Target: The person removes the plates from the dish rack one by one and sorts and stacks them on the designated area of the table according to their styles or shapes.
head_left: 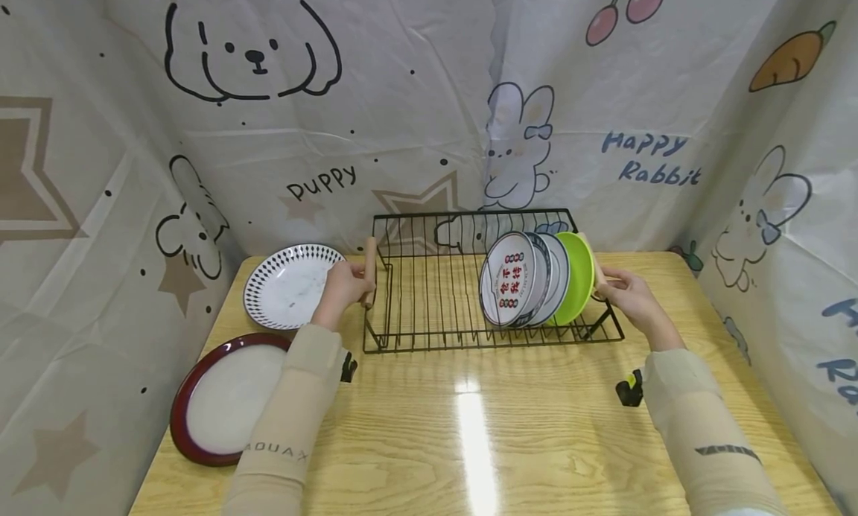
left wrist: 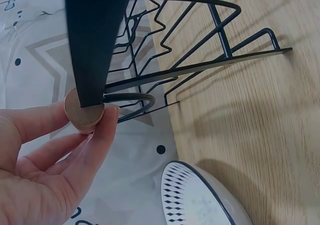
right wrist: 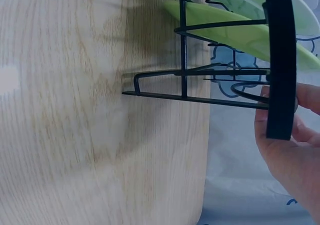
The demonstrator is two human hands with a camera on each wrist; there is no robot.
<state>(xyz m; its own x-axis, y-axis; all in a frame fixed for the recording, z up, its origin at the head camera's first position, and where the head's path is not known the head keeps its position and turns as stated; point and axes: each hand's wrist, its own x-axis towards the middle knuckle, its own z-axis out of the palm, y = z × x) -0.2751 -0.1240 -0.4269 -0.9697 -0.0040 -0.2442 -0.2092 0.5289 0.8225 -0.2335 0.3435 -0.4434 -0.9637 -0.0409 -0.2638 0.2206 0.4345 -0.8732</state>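
A black wire dish rack stands on the table with a wooden handle at each end. My left hand pinches the left wooden handle between thumb and fingers. At the other end, my right hand grips the right handle, partly hidden by the rack's black end bar in the right wrist view. Several dishes lean together in the rack's right part: a white one with red characters in front, patterned and white ones behind it, and a lime green one nearest my right hand.
Left of the rack lies a white oval dish with a black diamond rim. Nearer me, a maroon-rimmed plate sits partly under my left forearm. A printed cloth hangs behind and beside the wooden table.
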